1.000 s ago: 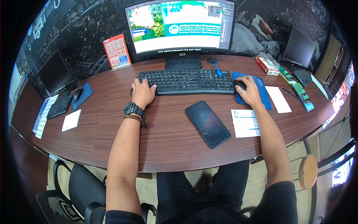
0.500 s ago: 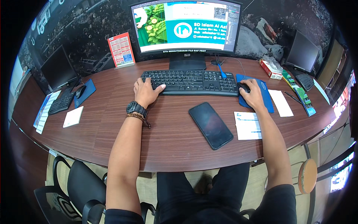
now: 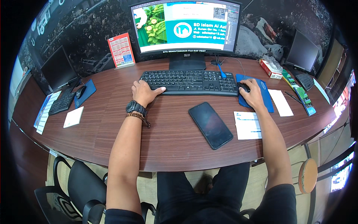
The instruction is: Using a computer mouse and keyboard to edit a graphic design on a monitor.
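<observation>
Keyboard point(image 3: 190, 81) and mouse point(image 3: 244, 87) lie partly under the hands point(image 3: 143, 93) point(image 3: 253, 96)

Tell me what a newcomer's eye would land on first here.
Probably the brightly lit monitor at top centre. Next come the hands: the left hand at the left end of the black keyboard, the right hand over a mouse on a blue pad. The dark phone lies on the desk, nearer the person than the keyboard.

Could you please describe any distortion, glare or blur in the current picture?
Head view: the desk bows, probably partly from fisheye distortion, and the picture's corners fall black; head view: the phone shows a faint reddish reflection; head view: left hand and right hand show no obvious motion blur.
</observation>
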Tool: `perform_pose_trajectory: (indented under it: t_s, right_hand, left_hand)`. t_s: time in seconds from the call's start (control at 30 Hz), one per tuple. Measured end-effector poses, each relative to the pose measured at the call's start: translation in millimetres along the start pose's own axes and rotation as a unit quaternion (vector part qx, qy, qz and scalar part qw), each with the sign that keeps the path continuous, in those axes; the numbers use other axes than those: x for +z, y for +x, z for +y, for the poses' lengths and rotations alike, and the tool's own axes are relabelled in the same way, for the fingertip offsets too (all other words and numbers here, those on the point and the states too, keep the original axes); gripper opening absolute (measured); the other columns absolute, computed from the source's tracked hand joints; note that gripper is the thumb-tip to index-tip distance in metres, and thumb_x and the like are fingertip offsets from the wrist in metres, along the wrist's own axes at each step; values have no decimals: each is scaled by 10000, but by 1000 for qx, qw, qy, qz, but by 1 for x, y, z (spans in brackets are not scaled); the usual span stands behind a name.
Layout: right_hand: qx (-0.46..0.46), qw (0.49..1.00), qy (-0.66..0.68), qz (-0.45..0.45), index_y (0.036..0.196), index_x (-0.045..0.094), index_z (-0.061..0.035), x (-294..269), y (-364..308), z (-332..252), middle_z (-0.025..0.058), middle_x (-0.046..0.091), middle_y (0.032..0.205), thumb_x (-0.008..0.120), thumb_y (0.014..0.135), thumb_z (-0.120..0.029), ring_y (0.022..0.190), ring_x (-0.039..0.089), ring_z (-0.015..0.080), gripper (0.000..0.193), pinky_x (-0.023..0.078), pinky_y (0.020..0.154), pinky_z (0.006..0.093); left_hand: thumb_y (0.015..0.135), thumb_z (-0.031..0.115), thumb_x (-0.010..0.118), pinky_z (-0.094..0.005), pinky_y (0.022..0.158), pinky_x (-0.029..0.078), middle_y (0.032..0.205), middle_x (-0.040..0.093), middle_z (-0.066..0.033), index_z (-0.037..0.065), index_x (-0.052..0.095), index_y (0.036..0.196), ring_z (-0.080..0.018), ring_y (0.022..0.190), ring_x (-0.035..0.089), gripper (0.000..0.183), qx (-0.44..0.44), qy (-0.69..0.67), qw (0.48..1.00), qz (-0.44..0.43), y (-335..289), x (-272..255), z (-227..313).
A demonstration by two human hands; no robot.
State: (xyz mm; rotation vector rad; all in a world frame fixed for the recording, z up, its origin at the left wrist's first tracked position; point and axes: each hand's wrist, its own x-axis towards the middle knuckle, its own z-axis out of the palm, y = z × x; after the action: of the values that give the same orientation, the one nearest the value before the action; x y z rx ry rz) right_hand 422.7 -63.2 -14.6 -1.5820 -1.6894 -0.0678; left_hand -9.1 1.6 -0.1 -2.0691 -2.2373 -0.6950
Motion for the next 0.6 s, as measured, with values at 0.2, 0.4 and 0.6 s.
perform_pose_trajectory:
  t_s: [0.2,0.4,0.6]
  right_hand:
    - [-14,1000,-4,5,1147,705,-26,0,0,3,179,610,1180,673,831,-205,1106,613,367,364,481,982,431]
    - [-16,1000,0,6,1147,706,-27,1,0,3,179,612,1175,676,831,-205,1103,615,365,364,485,975,429]
    - [-13,1000,-1,6,1147,708,-27,1,0,2,179,614,1178,678,827,-212,1102,615,368,371,483,977,435]
  left_hand:
    - [707,709,776,-472,983,469,1195,565,-289,-149,650,1087,-429,1146,522,947,12,15,1000,-5,-1,-2,1]
    - [716,714,763,-469,982,471,1197,562,-294,-153,686,1025,-432,1142,519,924,16,16,1000,-15,-1,-4,2]
    - [711,718,765,-474,975,477,1203,551,-289,-153,683,1031,-441,1135,524,931,13,17,1000,-12,1,0,-1]
